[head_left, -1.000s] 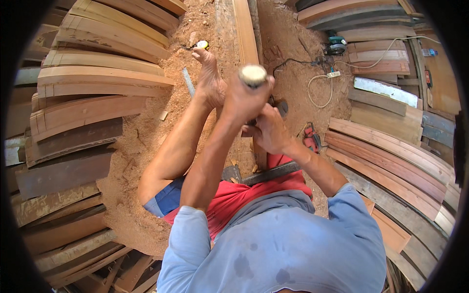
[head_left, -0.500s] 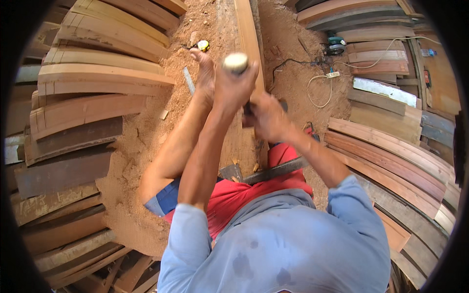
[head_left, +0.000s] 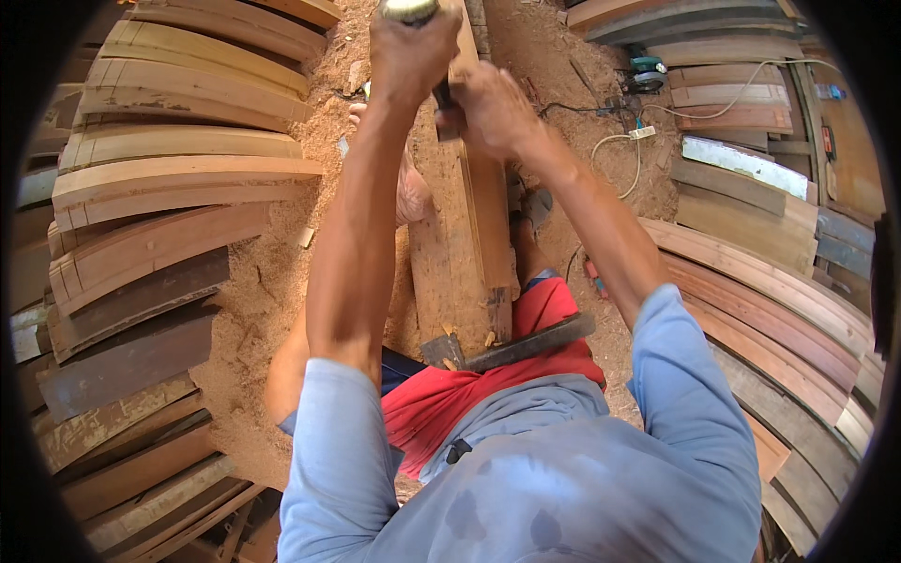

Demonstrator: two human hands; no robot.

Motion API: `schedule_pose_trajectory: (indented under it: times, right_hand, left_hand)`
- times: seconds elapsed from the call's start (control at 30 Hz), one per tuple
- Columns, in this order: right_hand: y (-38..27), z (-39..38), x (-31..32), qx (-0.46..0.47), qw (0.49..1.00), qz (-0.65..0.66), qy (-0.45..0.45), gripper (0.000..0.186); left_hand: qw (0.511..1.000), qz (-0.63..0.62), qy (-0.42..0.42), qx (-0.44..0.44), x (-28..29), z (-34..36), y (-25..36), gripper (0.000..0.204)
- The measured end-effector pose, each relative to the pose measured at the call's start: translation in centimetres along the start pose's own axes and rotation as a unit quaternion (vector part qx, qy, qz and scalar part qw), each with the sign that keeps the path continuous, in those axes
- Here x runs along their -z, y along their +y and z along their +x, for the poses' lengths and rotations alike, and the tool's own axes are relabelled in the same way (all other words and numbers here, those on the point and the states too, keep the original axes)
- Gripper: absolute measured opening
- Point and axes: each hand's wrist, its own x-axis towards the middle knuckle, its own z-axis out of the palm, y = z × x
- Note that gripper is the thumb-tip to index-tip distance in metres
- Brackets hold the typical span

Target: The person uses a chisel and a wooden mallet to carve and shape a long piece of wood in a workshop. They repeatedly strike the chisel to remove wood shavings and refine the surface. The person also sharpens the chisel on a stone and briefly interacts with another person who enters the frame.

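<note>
My left hand (head_left: 413,58) is closed around a dark tool (head_left: 441,111) with a round pale end (head_left: 409,9) above the fist. Beside it, my right hand (head_left: 490,108) is curled against the tool's lower dark part; motion smears its fingers. Under the tool lies a long smooth plank (head_left: 483,211), which rests on a rough wooden beam (head_left: 436,253) running away from me. A bare foot (head_left: 413,192) presses against the beam's left side. The exact kind of tool is hidden by my hands.
A dark bar (head_left: 535,341) crosses the beam's near end, with a few shavings there. Stacked curved boards (head_left: 188,178) line the left, more planks (head_left: 760,291) the right. A green circular saw (head_left: 646,75) and a white power strip (head_left: 642,133) with cords lie on the sawdust floor.
Both hands and the tool have moved farther away along the plank. My arms are stretched out more, and the plank's near end has come into sight.
</note>
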Motion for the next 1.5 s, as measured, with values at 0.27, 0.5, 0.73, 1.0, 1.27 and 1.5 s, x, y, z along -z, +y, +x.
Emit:
schedule_pose_trajectory:
  times: [0.27, 0.5, 0.73, 1.0, 1.27, 1.5]
  right_hand:
    - [-0.8, -4.0, -1.8, -0.015, 1.0, 0.015, -0.003, 0.008]
    - [6.3, 4.7, 3.8, -0.086, 0.985, 0.091, 0.12, 0.011]
    - [-0.1, -14.4, 2.5, -0.273, 0.657, 0.702, 0.021, 0.023]
    - [-3.7, -24.4, 2.0, -0.36, 0.664, 0.651, 0.068, 0.034]
    - [-7.1, -26.6, 3.0, -0.357, 0.694, 0.623, 0.053, 0.035]
    - [-7.6, -27.6, 1.6, -0.351, 0.695, 0.625, 0.057, 0.034]
  left_hand:
    - [0.994, 0.043, 0.047, -0.087, -1.8, -3.4, -0.7, 0.022]
    - [0.857, 0.01, 0.063, -0.511, -6.2, 0.7, 6.1, 0.014]
    - [0.836, 0.281, -0.071, -0.467, -8.7, -19.7, 1.4, 0.054]
    - [0.94, 0.317, -0.027, -0.126, 1.2, -29.7, -10.0, 0.089]
    - [0.891, 0.415, -0.153, -0.103, -1.4, -32.0, -14.4, 0.092]
    - [0.845, 0.451, -0.266, -0.107, -0.4, -35.0, -13.9, 0.047]
